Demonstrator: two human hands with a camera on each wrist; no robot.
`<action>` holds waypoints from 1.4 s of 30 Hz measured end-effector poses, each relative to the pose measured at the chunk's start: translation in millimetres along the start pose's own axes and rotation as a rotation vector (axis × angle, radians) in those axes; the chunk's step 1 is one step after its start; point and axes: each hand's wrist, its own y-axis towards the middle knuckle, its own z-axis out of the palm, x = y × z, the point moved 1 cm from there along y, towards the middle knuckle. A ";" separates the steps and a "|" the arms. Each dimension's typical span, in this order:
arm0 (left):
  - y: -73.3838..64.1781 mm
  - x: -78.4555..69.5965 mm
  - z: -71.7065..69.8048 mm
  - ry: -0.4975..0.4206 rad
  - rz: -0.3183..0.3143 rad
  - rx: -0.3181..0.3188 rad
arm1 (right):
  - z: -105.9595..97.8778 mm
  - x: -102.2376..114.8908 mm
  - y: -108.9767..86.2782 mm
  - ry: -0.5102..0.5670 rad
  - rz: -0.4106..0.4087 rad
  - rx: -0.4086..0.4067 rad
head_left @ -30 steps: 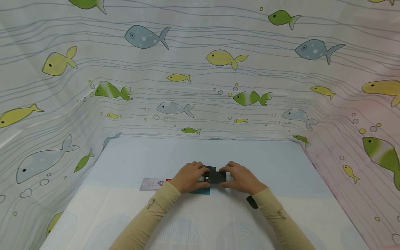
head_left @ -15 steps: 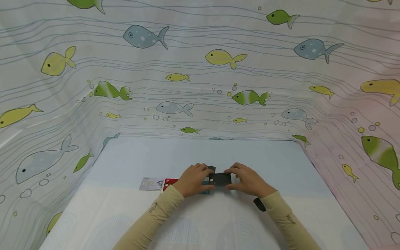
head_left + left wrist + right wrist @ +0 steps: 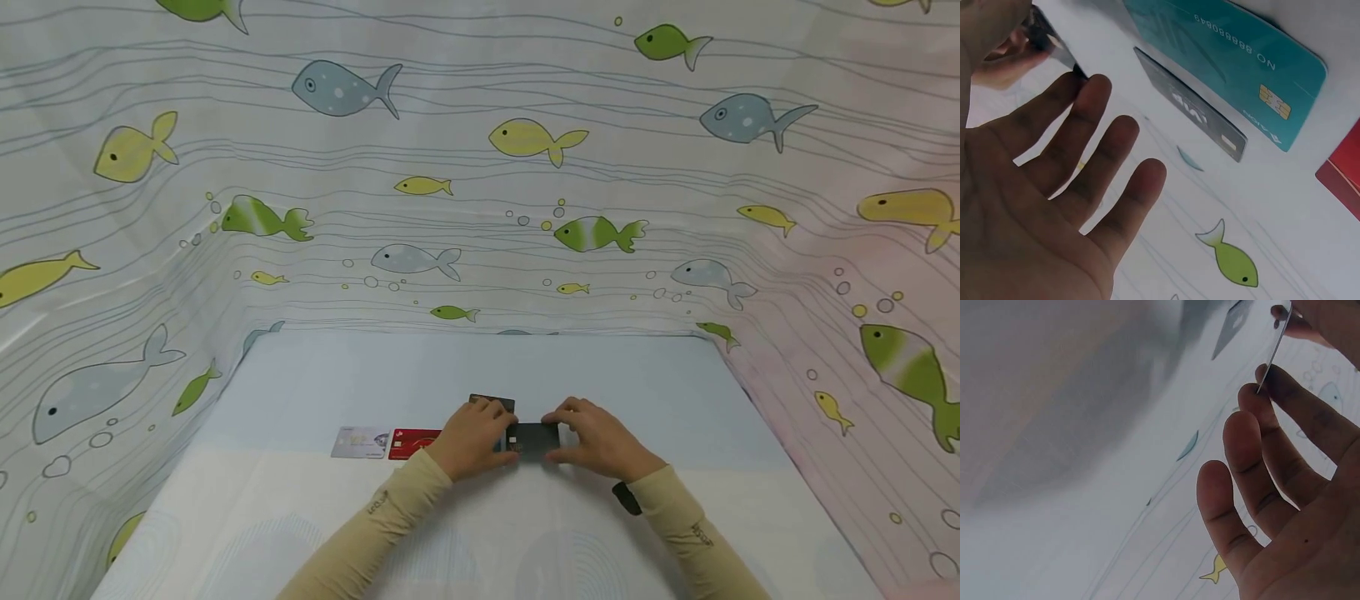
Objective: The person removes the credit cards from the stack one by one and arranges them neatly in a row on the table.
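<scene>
A black bank card with a small chip is held up between both hands. My left hand pinches its left end, and my right hand pinches its right end between thumb and fingers. In the right wrist view the card is seen almost edge-on at the fingertips. Behind the left hand lies a dark grey card, whose VIP lettering shows in the left wrist view. The teal card lies beside it, mostly hidden under the left hand in the head view.
A red card and a silver-grey card lie in a row left of the hands. Pale cloth covers the table. A fish-printed curtain surrounds it at the back and sides.
Both hands have moved right and slightly nearer with the black card. More of the red card and the dark grey card behind shows now, while the teal card is more covered.
</scene>
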 end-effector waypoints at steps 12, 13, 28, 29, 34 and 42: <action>3.2 -2.6 4.1 -0.018 -0.033 0.121 | 10.6 0.6 -0.6 -0.007 0.026 0.037; 3.7 -3.0 4.3 -0.017 -0.035 0.128 | 11.3 0.8 -0.6 -0.007 0.027 0.038; 5.5 -3.7 8.5 -0.030 -0.053 0.154 | 18.8 -0.1 -0.8 -0.041 -0.003 0.026; 5.5 -3.7 8.2 -0.031 -0.053 0.154 | 19.3 -0.3 -0.6 -0.042 0.000 0.027; 5.3 -3.1 8.3 -0.041 -0.044 0.136 | 22.0 -2.0 -0.2 -0.044 0.012 0.039; 6.4 -3.6 12.5 -0.037 -0.028 0.108 | 22.7 -4.3 -2.2 -0.034 0.021 0.059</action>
